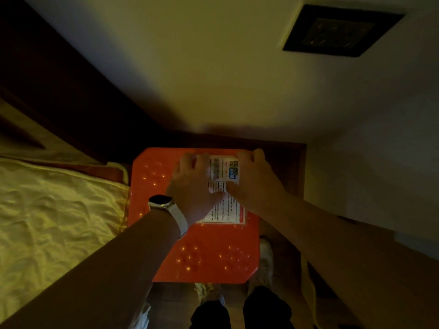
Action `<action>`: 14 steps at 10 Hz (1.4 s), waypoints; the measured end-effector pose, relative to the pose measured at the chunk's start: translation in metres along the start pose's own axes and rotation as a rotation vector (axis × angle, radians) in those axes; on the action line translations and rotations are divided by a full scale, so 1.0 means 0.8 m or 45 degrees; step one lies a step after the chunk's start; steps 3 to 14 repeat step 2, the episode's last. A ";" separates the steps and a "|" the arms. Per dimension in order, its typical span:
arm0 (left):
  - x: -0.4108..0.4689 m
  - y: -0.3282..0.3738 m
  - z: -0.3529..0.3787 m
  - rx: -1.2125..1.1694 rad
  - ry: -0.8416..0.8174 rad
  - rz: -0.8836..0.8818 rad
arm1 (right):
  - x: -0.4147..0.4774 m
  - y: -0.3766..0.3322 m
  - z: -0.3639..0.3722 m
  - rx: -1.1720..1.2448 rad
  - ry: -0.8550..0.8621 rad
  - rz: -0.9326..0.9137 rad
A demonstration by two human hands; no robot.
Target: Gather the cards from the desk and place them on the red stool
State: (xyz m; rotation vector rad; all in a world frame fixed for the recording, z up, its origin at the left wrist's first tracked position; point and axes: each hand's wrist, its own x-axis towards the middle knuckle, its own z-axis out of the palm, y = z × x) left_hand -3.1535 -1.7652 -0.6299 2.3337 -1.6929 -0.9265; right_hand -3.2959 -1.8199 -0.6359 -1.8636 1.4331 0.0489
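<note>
Two hands work over the red stool [197, 252], which stands between a bed [59, 210] on the left and a dark wooden cabinet [356, 252] on the right. The left hand [192, 184], with a watch [160, 202] on its wrist, and the right hand [254, 176] close from opposite sides on a printed card [224, 170]. Each grip is closed on an edge of that card, which is held at or just above the seat; contact with the seat cannot be confirmed. A second printed card [225, 211] lies flat on the seat, partly under the hands. Whether further cards are stacked in the grip cannot be told.

The bench is not in view, so any cards left there cannot be counted. Judged from this layout, gathering appears complete or nearly so, and placement is in its final stage: the held card remains to be released and squared on the stool.
</note>
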 end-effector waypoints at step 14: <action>-0.051 -0.002 -0.036 -0.240 -0.024 0.055 | -0.043 -0.004 -0.030 -0.048 0.045 -0.049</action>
